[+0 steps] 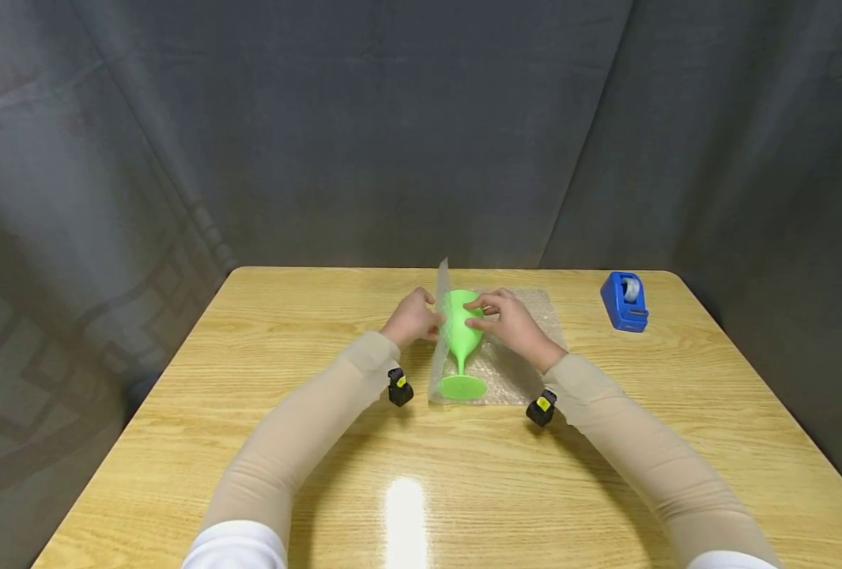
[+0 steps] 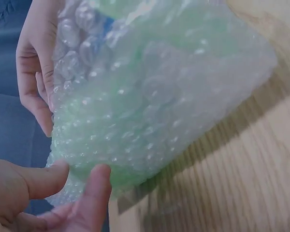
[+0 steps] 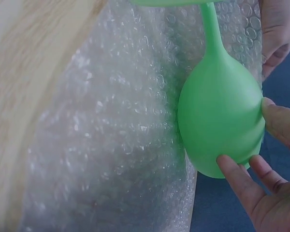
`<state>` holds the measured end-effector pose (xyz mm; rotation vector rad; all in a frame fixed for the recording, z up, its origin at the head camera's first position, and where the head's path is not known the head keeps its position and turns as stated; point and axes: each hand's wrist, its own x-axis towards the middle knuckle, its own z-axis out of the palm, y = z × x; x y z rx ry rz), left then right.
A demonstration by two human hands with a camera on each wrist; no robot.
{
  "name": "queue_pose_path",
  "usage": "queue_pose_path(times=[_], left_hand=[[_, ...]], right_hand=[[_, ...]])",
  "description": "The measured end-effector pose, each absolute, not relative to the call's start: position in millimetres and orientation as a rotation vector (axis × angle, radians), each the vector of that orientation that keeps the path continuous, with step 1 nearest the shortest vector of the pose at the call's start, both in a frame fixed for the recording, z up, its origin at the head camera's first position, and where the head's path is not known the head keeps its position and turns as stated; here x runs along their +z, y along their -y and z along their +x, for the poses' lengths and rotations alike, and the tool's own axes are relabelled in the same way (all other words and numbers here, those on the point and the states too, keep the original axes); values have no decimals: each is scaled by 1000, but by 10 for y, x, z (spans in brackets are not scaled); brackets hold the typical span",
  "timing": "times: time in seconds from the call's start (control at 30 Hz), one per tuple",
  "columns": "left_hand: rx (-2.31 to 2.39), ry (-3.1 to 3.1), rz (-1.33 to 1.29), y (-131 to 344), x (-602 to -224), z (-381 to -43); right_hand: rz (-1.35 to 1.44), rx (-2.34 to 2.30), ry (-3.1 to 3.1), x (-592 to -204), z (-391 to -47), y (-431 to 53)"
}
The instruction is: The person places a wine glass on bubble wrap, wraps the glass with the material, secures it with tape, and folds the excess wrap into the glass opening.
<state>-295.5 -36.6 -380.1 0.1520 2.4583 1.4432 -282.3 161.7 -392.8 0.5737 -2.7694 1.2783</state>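
Observation:
A light green goblet lies on its side on a sheet of bubble wrap, its foot towards me. The sheet's left part stands up beside it, and the goblet shows blurred through the wrap in the left wrist view. My left hand is on the outer side of this raised flap. Its thumb and a straight finger press on the bubbles, slightly apart. From the right, my right hand holds the goblet's bowl, with thumb and fingertips spread over its side near the mouth.
A blue tape dispenser with a roll of tape stands at the back right of the wooden table. Dark grey cloth hangs behind and at both sides. A bright reflection shows on the tabletop near the front.

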Motion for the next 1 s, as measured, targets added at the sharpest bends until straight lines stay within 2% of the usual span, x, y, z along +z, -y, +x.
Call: queue_pose_path(times=[0.23,0.5,1.0], left_hand=[[1225,-2571,156,346,-3816,-2959],[1436,-2360,78,324,-3807,-2941],[1307,-2541,190,216,-3764,-2935]], right_hand=[[577,1271,2765,-3931,-2815,-1615],[589,1283,2749,-3947,-2820,-1643],[575,1724,2650,-4098,-2891,-1908]])
